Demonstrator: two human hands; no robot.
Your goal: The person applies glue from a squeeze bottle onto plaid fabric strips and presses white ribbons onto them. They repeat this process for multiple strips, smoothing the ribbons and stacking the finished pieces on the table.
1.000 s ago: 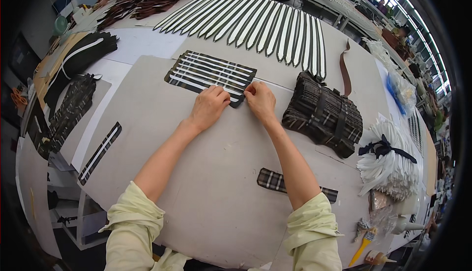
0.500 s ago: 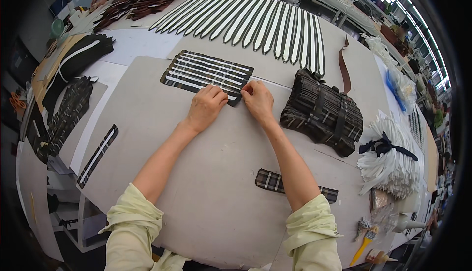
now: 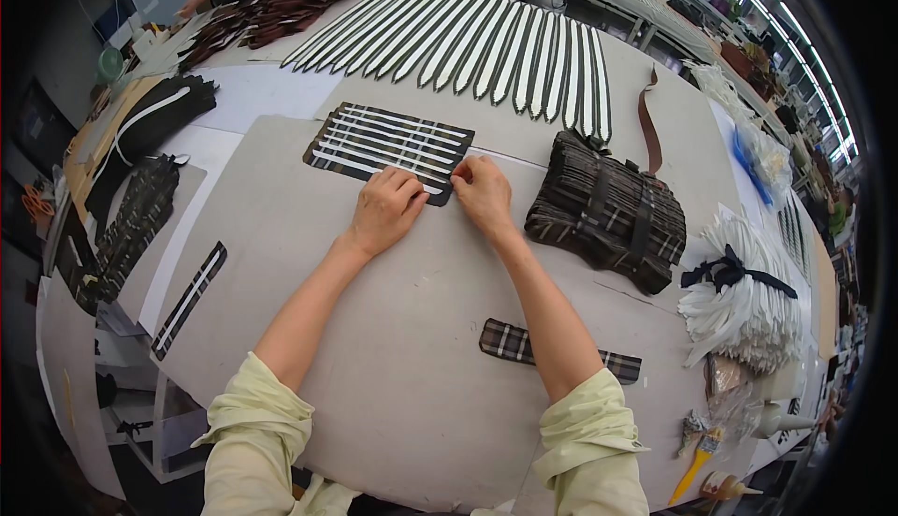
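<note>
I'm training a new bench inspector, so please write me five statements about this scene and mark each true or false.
1. The left hand and right hand are at the near right corner of the white-striped plaid pieces. True.
2. The strapped plaid bundle lies to the left of the left hand. False: it lies to the right of the right hand.
3. The right forearm crosses over a single plaid strip. True.
4. The white bundle is tied with a bright red band. False: it is tied with a dark band.
5. A yellow-handled brush lies toward the lower right. True.
</note>
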